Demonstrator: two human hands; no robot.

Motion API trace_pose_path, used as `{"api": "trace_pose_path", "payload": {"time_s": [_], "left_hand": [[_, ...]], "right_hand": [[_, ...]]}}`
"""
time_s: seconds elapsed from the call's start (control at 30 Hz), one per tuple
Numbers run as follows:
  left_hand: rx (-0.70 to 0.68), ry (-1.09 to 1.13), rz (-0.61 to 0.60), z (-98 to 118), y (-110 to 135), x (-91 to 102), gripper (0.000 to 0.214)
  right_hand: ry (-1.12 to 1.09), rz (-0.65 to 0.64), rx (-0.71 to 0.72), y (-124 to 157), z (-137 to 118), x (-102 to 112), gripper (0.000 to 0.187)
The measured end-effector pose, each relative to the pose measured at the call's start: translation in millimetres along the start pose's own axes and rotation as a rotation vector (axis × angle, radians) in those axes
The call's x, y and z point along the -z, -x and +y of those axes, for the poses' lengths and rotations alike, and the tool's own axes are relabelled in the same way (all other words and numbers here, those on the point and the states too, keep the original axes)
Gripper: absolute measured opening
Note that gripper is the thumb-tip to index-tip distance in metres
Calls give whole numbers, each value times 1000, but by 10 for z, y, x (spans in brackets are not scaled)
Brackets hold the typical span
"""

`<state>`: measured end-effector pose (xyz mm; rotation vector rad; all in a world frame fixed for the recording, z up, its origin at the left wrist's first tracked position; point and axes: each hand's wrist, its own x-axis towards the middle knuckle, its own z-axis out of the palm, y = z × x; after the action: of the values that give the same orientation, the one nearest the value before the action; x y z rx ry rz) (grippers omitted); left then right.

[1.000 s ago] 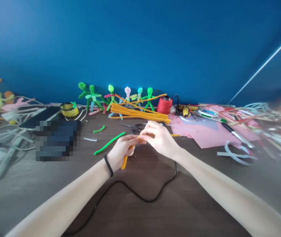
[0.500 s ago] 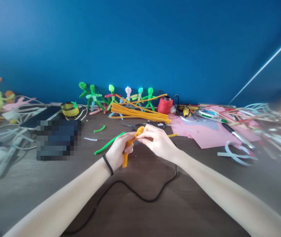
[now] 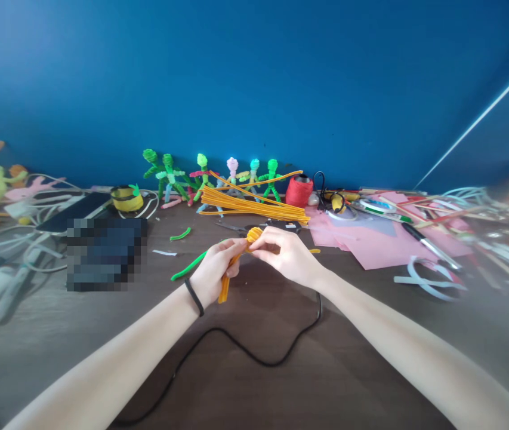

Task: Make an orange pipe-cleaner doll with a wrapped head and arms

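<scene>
Between my hands is an orange pipe cleaner piece [image 3: 254,235] with a coiled, rounded top and straight stems trailing below. My left hand [image 3: 215,266] is closed round the stems, which stick out beneath it. My right hand [image 3: 283,254] pinches at the coiled top with thumb and forefinger; a short orange end shows beyond its far side. A green pipe cleaner [image 3: 188,267] lies on the table, partly behind my left hand. Scissors [image 3: 236,227] rest behind my hands, largely covered.
Behind lies a bundle of orange pipe cleaners [image 3: 254,206], with several pipe cleaner figures [image 3: 272,179] along the wall. A red spool [image 3: 299,190] and pink paper [image 3: 370,248] are right; a dark blurred-out device [image 3: 106,254] is left. A black cord [image 3: 254,356] runs across the front.
The orange end beyond my right hand shows shorter now. The stems under my left hand have shifted slightly left, and both hands stay close together at the coil.
</scene>
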<state>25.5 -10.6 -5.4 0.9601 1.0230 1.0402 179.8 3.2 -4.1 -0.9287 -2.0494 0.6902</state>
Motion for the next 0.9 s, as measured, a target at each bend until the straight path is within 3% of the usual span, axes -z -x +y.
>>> {"api": "trace_pose_path", "payload": {"time_s": [0.23,0.43,0.9], "left_hand": [[-54,-19,4,-21,-53,64,18],[-84,-17,-7,-16,-59,70,20],[5,-112,-46,-26,-25,36,23]], "right_hand": [[-232,-182,-263,-27,87,116,15],[-254,-235,-342,-51,209,140,20],[-107,-222,-312,-52,309,187,15]]}}
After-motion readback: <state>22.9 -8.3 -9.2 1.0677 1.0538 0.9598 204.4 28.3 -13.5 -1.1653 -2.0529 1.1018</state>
